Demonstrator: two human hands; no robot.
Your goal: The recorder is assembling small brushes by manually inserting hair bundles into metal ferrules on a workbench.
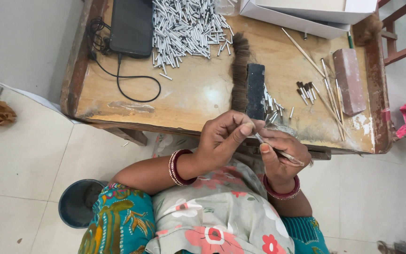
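The left hand (224, 136) pinches its thumb and fingertips closed on the upper end of a thin brush (278, 151), a slim stick with a pale metal sleeve. The right hand (283, 157) wraps around the same brush lower down, thumb pressed along it, so the piece runs slantwise from one grip to the other, its far tip poking out past the right palm. Both hands hover just off the near edge of the bench (189, 94), above the person's lap. Red bangles circle each wrist.

Just beyond the hands, on the bench, a dark block (255, 84) lies lengthwise with a tuft of dark hair (239, 70) beside it on the left. Small finished tips (306, 91) sit to the right of it, near several long bare sticks (331, 101) and a reddish stone slab (349, 81). Farther back lies a big heap of short metal tubes (184, 26), a black phone (131, 26) with its cable, and a white box (306, 14). A dark bucket (78, 203) stands on the floor, to the person's left.
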